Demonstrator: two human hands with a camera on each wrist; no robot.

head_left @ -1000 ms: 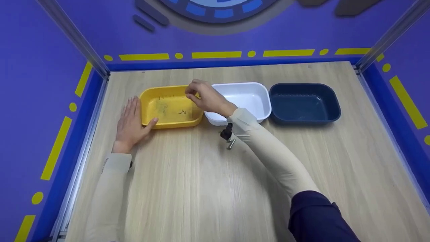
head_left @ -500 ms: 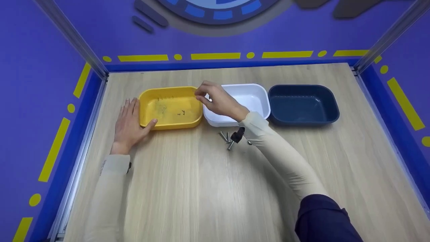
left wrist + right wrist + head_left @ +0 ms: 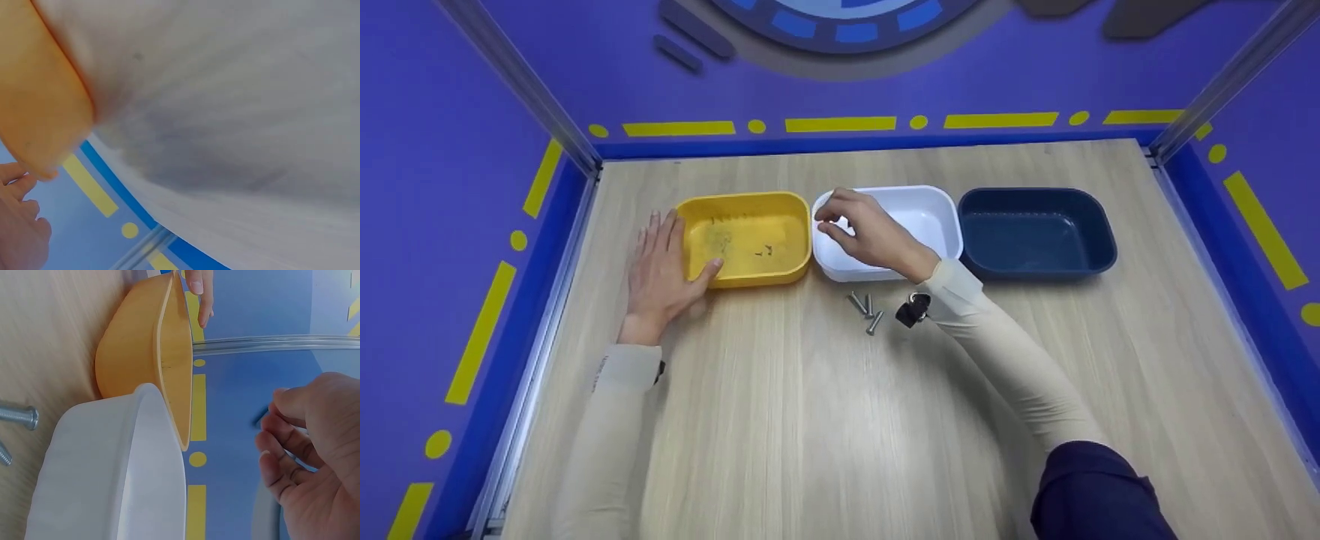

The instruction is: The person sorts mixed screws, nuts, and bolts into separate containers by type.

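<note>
My left hand (image 3: pixel 660 270) lies against the left end of the yellow bin (image 3: pixel 787 271), fingers extended and thumb over its front rim. Inside that bin are several tiny dark screws (image 3: pixel 765 251). Above the left part of the white bin (image 3: pixel 926 225) is my right hand (image 3: pixel 874 232). Its thumb and index finger pinch a small dark screw (image 3: pixel 261 417), blurred in the right wrist view and hidden in the head view. In the left wrist view, the left hand (image 3: pixel 22 225) shows beside the bin's rim.
A dark blue bin (image 3: pixel 1035 266) stands against the white bin's right side. Three silver bolts (image 3: pixel 874 322) lie on the wooden table (image 3: pixel 825 420) in front of the white bin. Blue panels (image 3: pixel 840 90) rise at the back and both sides.
My right hand has moved right, from the yellow bin's right edge to over the white bin, keeping its pinch. The left hand has shifted slightly right against the yellow bin.
</note>
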